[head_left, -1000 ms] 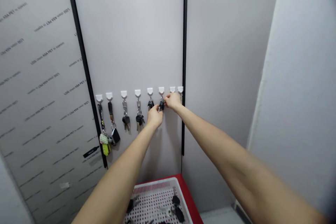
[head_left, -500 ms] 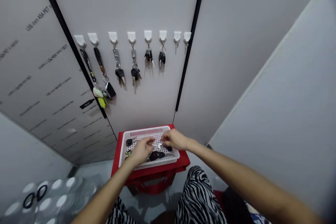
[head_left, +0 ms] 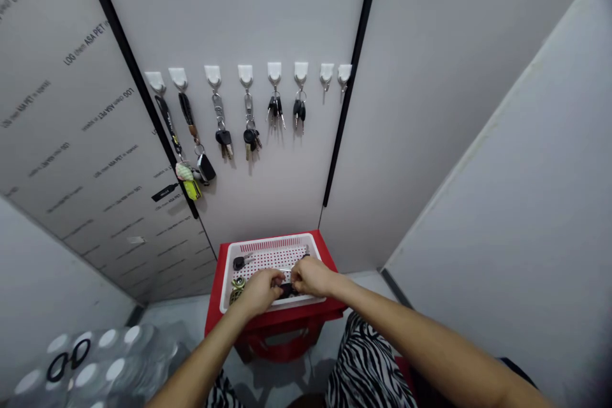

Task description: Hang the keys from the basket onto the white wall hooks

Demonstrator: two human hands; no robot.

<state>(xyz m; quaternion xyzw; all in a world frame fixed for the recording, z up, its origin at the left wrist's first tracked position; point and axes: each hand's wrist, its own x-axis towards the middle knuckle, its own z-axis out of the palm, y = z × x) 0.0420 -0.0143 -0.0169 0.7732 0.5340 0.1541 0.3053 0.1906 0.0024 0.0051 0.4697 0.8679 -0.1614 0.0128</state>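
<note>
A white plastic basket [head_left: 224, 284] with a perforated bottom holds several keys. Both my hands reach down into its front right part, their fingers curled and close together. My left hand [head_left: 261, 291] is closed, its fingertips at the edge of a black key [head_left: 286, 291]. From the other side my right hand [head_left: 313, 277] is closed too, fingertips pointing down at the same dark bundle. What each pinches is hidden by the fingers. A thin silver piece [head_left: 285, 269] lies just behind the fingertips. Further left are another black key [head_left: 238, 263] and a brass-coloured keyring [head_left: 238, 290].
The basket rests on a red box [head_left: 213, 306] with a strap handle. On the wall panel above, white hooks [head_left: 245, 74] carry several key bunches [head_left: 250, 137]; the two rightmost hooks [head_left: 344, 74] bear no keys. Bottles in plastic wrap [head_left: 115, 370] stand at lower left.
My hands have moved slightly toward the basket's front and closer together over the black key. The small silver piece between my fingertips earlier is now mostly covered. The view has shifted a little.
</note>
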